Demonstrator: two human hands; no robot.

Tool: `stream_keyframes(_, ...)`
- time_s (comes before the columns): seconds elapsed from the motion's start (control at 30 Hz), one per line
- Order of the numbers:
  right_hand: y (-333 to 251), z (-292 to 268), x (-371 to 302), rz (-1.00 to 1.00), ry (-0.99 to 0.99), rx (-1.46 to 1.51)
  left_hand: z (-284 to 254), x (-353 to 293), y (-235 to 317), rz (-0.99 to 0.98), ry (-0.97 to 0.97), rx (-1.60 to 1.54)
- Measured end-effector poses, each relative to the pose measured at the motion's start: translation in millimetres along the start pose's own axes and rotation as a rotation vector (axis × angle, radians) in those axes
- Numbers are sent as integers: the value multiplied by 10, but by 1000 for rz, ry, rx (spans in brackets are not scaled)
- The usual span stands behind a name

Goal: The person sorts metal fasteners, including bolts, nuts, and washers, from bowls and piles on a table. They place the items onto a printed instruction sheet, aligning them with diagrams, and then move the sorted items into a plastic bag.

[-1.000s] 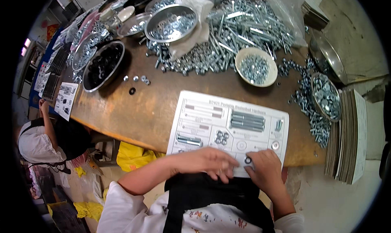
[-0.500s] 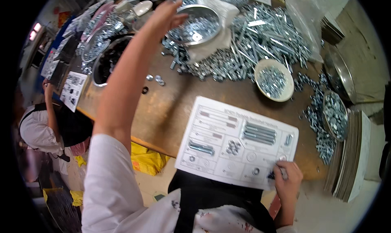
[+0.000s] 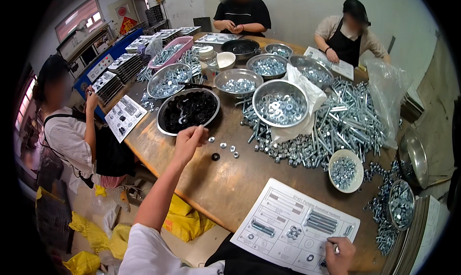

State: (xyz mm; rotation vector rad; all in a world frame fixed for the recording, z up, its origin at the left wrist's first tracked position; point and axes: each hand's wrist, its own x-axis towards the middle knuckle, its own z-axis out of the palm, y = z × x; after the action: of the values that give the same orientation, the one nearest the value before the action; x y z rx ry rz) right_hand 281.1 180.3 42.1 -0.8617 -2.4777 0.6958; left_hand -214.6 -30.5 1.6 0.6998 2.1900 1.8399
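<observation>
My left hand (image 3: 190, 143) is at the near right rim of a metal bowl of black washers (image 3: 188, 110), its thumb and fingers pinched together. Whatever they may hold is too small to make out. My right hand (image 3: 339, 256) rests curled over the lower right of a printed hardware card (image 3: 273, 215). A small pale bit shows between its fingers, its kind unclear. Bolts, nuts and washers lie on the card's printed boxes. Just right of my left hand are several loose nuts (image 3: 233, 148) and a black ring (image 3: 215, 157) on the tabletop.
A metal bowl of silver washers (image 3: 281, 104) stands beside a heap of bolts (image 3: 343, 114) and nuts. A cream bowl (image 3: 345, 171) of small parts sits at the right. Cardboard sheets (image 3: 413, 241) are stacked at the right edge. Three people work around the table (image 3: 201, 183).
The view has tilted up, showing the far side of the table. My left hand has drawn back from the silver washer bowl to beside the black washers. My right hand stays on the card.
</observation>
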Motion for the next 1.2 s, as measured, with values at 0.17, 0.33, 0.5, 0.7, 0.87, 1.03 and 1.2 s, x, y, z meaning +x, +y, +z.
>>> stream_keyframes(0.17, -106, 72, 85, -37, 27, -33, 339, 980, 83, 192, -4, 302)
stream_keyframes(0.33, -129, 102, 69, 41, 35, -57, 807, 1990, 50, 295, 103, 695)
stream_keyframes(0.5, -171, 100, 61, 99, 48, -80, 1086, 2637, -139, 68, -139, 1171)
stream_keyframes(0.7, -124, 174, 78, 104, 47, -98, 1017, 3223, -419, -150, -571, 1230)
stream_keyframes(0.87, -132, 219, 90, 134, 42, -132, 1147, 3274, -505, -11, -550, 1292)
stream_keyframes(1.03, -131, 207, 99, 133, 45, -128, 1059, 3154, -488, 90, -292, 1155)
stream_keyframes(1.2, -192, 176, 136, 130, 39, -109, 1045, 3036, -532, 247, 72, 1005)
